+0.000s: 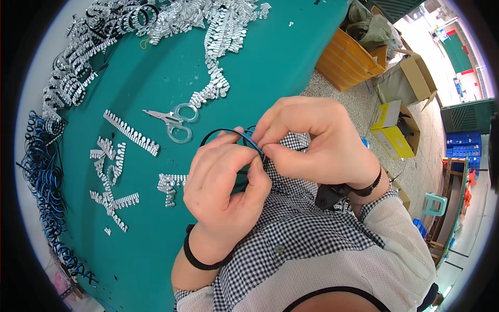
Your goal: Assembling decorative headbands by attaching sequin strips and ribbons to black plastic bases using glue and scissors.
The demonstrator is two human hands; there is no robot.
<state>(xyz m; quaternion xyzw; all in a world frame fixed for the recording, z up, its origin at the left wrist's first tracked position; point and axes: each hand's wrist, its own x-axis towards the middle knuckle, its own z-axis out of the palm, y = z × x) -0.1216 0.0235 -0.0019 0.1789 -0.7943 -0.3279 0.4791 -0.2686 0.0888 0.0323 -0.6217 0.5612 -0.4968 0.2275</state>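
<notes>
Both my hands are together at the table's near edge, pinching a thin curved blue-and-black band point(248, 138). My left hand point(223, 182) is closed, its thumb and forefinger on the band near the middle. My right hand point(319, 140) grips it just to the right, fingertips almost touching the left thumb. Part of the band is hidden behind the fingers. Beyond my left hand lie small scissors point(174, 121) with clear handles, blades parted. Short strips of silver teardrop-shaped trim point(131, 133) lie left of them, and another small trim piece point(169, 188) is beside my left hand.
A large heap of silver trim point(179, 21) covers the far edge of the green table point(150, 249). Coiled blue-and-black bands point(44, 182) line its left side. On the floor at right stand an orange box point(345, 60), a yellow carton point(387, 138) and a teal stool point(435, 204).
</notes>
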